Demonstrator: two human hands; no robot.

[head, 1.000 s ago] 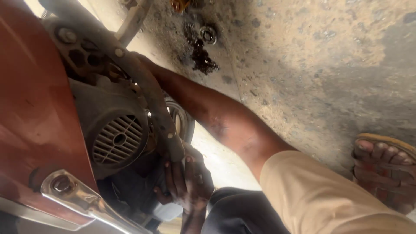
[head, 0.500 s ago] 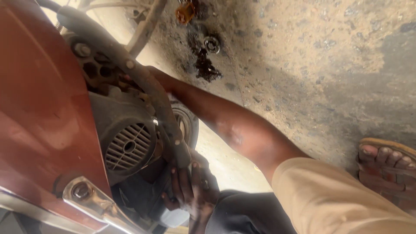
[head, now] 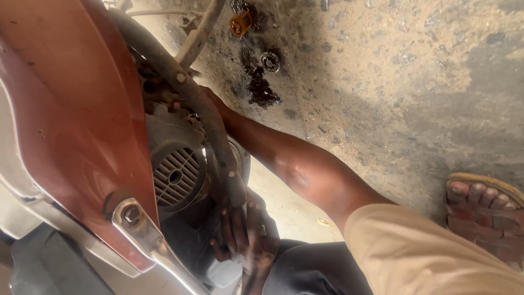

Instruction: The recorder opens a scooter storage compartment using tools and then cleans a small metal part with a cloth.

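Scooter lying on rough concrete ground (head: 382, 82), red-brown body panel (head: 71, 120) filling the left side. Beside the panel sits the engine w/ its grey slotted fan cover (head: 177, 175), and a dark frame tube (head: 202, 109) curves down across it. One hand (head: 245, 240), which side can't tell, is low centre, greasy, fingers (head: 232, 229) spread flat and pressed against the dark engine part just below the tube's lower end, not clenched. The other arm (head: 305, 169) runs from a beige sleeve (head: 415, 257) up behind the tube into the engine bay; that hand is hidden, so grip can't tell. On the ground near the top edge: bearing (head: 270, 61), oil stain (head: 262, 90), small orange part (head: 240, 23). Sandalled foot (head: 486, 218) at right edge.
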